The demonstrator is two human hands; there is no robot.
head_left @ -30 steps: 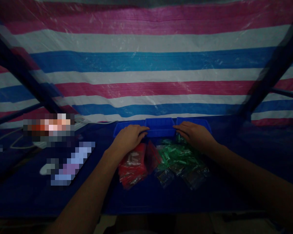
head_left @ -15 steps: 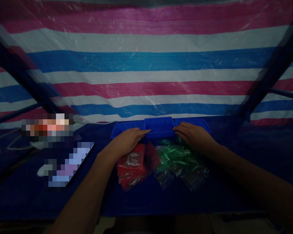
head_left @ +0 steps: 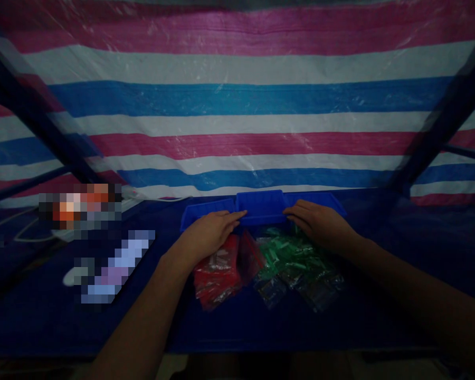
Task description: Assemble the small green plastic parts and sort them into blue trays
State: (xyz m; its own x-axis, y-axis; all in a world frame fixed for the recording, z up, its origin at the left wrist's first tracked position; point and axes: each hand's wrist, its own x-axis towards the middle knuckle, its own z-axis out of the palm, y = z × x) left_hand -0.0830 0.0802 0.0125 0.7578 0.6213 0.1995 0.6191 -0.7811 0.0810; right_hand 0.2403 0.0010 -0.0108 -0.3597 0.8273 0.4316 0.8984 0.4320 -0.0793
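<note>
Three shallow blue plastic bins stand in a row at the back of the table: a left bin (head_left: pixel 188 214), a middle bin (head_left: pixel 260 203) and a right bin (head_left: pixel 328 203). My left hand (head_left: pixel 211 229) lies over the left bin's front edge, index finger stretched to the middle bin's corner. My right hand (head_left: pixel 320 221) rests at the right bin's front, fingertips near the middle bin's other corner. Both hands have their fingers extended; the thumbs are hard to make out. Below them lie a stack of red plastic bags (head_left: pixel 217 277) and a pile of clear bags with green parts (head_left: pixel 288 256).
To the left, on the dark blue table (head_left: pixel 206 335), are a blurred-out phone-like slab (head_left: pixel 119 266), a small white object (head_left: pixel 73 275) and a pixelated item (head_left: pixel 79 208) with white cables. A striped plastic sheet (head_left: pixel 237 100) hangs behind, between dark frame posts.
The whole view has shifted very slightly, with things appearing a little further right. Both hands keep their places at the bins, and the bags lie as before.
</note>
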